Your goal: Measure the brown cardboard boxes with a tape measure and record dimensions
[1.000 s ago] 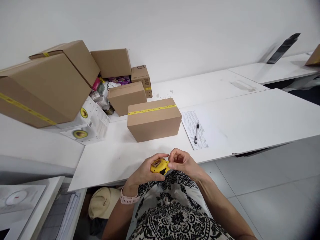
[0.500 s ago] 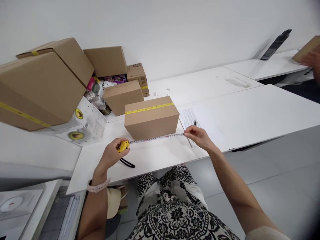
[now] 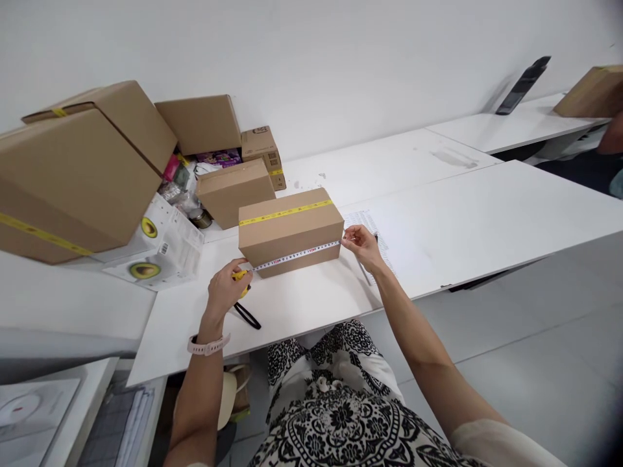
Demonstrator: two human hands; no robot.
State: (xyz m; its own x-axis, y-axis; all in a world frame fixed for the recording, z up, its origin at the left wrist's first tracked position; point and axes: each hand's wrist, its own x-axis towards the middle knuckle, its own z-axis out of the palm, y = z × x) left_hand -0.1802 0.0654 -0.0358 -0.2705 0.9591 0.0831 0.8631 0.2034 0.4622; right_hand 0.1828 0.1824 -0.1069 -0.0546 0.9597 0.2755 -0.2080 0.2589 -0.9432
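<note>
A brown cardboard box (image 3: pixel 292 227) with yellow tape along its top lies on the white table in front of me. My left hand (image 3: pixel 228 285) is closed around a yellow tape measure (image 3: pixel 242 283) at the box's lower left corner, and a black wrist strap (image 3: pixel 247 316) hangs from it onto the table. The white blade (image 3: pixel 296 255) is drawn out across the box's near face. At the right edge of that face, my right hand (image 3: pixel 361 246) pinches the blade's free end. Behind this hand lies a printed sheet (image 3: pixel 384 243), with a dark pen partly hidden by my fingers.
Several cardboard boxes (image 3: pixel 236 188) and a white avocado-printed carton (image 3: pixel 160 243) crowd the left side. A black bottle (image 3: pixel 523 85) leans at the wall on the far right. Another person's arm (image 3: pixel 610 136) shows near a box (image 3: pixel 591 94) there. The table's front edge (image 3: pixel 311 333) runs before me.
Both hands have brought the stretched blade from the table in front of the box up against its near face. My right hand has moved left and up to the box's right edge.
</note>
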